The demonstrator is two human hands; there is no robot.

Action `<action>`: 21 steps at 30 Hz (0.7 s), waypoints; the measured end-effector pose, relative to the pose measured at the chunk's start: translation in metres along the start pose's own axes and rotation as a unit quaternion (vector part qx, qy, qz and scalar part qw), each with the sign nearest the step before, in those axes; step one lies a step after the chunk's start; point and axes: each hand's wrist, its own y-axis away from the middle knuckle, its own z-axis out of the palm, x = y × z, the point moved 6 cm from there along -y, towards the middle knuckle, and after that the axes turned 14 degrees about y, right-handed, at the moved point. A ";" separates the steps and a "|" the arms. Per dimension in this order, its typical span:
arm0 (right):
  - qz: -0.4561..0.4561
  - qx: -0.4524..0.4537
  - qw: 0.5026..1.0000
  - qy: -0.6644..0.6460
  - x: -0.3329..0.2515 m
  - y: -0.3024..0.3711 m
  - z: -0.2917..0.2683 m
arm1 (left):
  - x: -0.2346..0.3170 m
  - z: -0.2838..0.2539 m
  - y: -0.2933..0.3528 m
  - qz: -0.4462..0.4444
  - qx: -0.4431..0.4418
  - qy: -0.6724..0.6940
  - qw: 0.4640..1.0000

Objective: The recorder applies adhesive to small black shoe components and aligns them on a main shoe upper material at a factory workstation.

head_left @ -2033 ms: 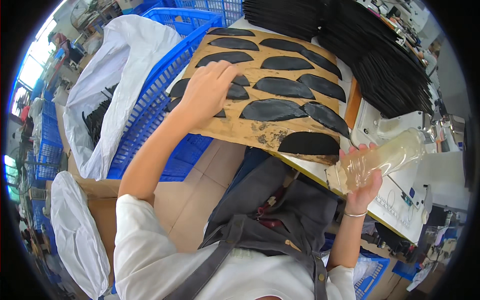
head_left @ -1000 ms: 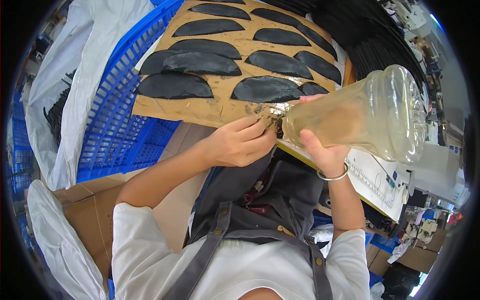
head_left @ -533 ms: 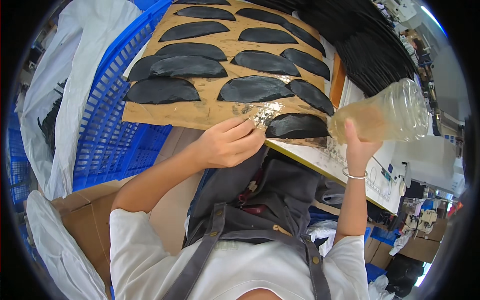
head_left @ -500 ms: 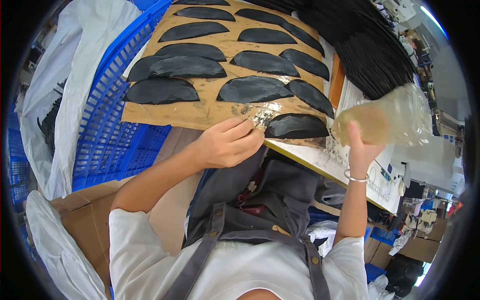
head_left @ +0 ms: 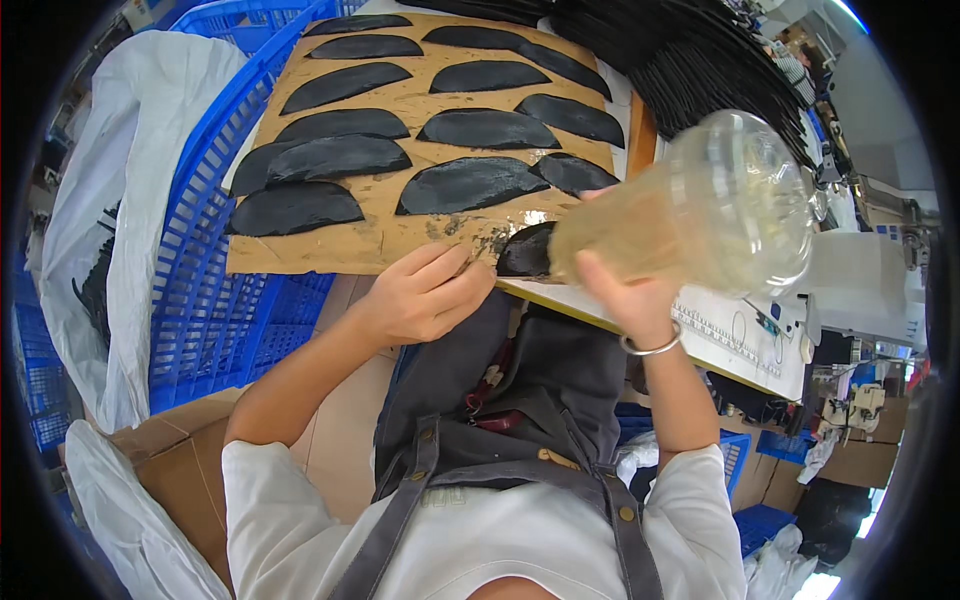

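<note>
A blue basket point(head_left: 190, 240) and white sack point(head_left: 135, 150) crowd the left of the cardboard point(head_left: 395, 232); a black stack point(head_left: 700, 85) borders its far right. The right hand point(head_left: 636, 302) clasps the bottle point(head_left: 710, 205) over the near black piece point(head_left: 522, 252), hiding its right end. The left hand point(head_left: 425, 300) bunches its fingertips beside it; whether they pinch anything, I cannot tell.
</note>
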 end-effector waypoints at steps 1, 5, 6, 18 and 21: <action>0.116 0.044 0.979 -0.164 0.014 0.004 -0.008 | -0.001 0.000 0.002 -0.003 0.000 0.001 1.000; 0.157 0.153 0.975 -0.047 0.065 0.016 -0.062 | -0.001 -0.001 0.000 -0.001 0.001 -0.002 1.000; 0.166 0.173 0.971 0.004 0.068 0.018 -0.072 | -0.001 -0.001 -0.001 0.002 0.003 0.003 1.000; 0.016 0.011 0.980 -0.197 -0.036 -0.035 0.023 | 0.000 0.001 -0.001 0.000 0.019 -0.002 1.000; 0.038 0.034 0.985 -0.166 -0.021 -0.035 0.011 | 0.000 -0.001 -0.001 -0.011 0.015 0.004 1.000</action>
